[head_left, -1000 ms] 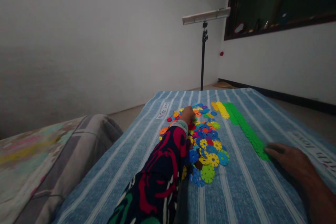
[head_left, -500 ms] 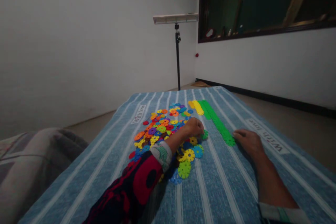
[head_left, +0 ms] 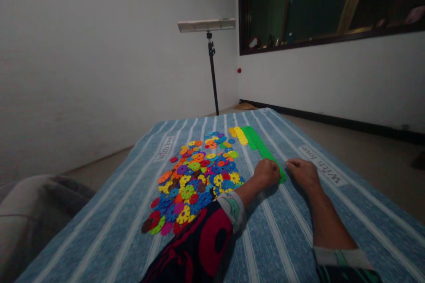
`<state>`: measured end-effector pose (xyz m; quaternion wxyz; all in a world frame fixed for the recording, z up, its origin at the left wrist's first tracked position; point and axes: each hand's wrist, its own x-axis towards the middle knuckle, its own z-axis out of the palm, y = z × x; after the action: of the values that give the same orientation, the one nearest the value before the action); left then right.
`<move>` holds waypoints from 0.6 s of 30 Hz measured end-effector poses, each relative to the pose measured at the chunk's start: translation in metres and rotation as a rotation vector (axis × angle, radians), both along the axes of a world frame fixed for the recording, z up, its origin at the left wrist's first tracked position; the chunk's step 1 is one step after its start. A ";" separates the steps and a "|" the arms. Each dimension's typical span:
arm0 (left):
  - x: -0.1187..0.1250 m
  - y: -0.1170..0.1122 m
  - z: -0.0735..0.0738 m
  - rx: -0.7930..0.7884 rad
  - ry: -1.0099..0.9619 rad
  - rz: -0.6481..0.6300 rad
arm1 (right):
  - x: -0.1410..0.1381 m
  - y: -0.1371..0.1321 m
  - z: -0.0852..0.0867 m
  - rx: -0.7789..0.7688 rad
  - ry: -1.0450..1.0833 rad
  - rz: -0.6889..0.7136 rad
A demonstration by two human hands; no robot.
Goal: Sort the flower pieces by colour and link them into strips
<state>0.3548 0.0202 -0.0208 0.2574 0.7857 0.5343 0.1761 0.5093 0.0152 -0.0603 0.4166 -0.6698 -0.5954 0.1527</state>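
My left hand (head_left: 267, 172) is closed, its fingertips at the near end of a long green row of overlapping toothed plastic discs (head_left: 264, 150). A green disc (head_left: 282, 178) shows just past its fingers, partly covered by them. On the other side of the row, my right hand (head_left: 303, 173) is curled with thumb and fingers together, close to the row's edge. Whatever it may pinch is hidden. Left of my left hand spreads a heap of loose discs (head_left: 187, 192) in many colours. Beside the green row's far end lie a short yellow row (head_left: 241, 136) and an orange row (head_left: 232, 132).
A blue striped cloth (head_left: 116, 212) covers the surface beneath the discs. Grey bedding or fabric (head_left: 40, 212) bulges at the left. A black stand (head_left: 213, 75) with a flat light panel (head_left: 206, 25) rises beyond the far edge, near the walls and window.
My left hand has moved right from the heap to the green row's near end, with the green disc at its fingers. My right hand stays by the row. The view has turned slightly right.
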 end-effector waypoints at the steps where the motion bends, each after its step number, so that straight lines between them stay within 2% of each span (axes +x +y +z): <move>1: 0.001 0.001 0.000 0.009 0.002 0.001 | 0.000 0.000 0.000 0.000 0.004 0.002; 11: 0.004 0.003 -0.003 0.091 0.022 0.045 | 0.000 -0.002 -0.001 -0.031 -0.035 0.042; 15: -0.013 0.007 -0.001 0.099 0.057 0.082 | 0.001 -0.004 -0.001 -0.075 -0.064 0.052; 18: -0.038 0.021 0.005 0.095 0.113 0.142 | 0.002 -0.003 -0.003 -0.092 -0.073 0.053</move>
<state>0.3165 0.0414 -0.0162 0.1763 0.7657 0.5935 0.1745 0.5117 0.0125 -0.0635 0.3592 -0.6774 -0.6200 0.1662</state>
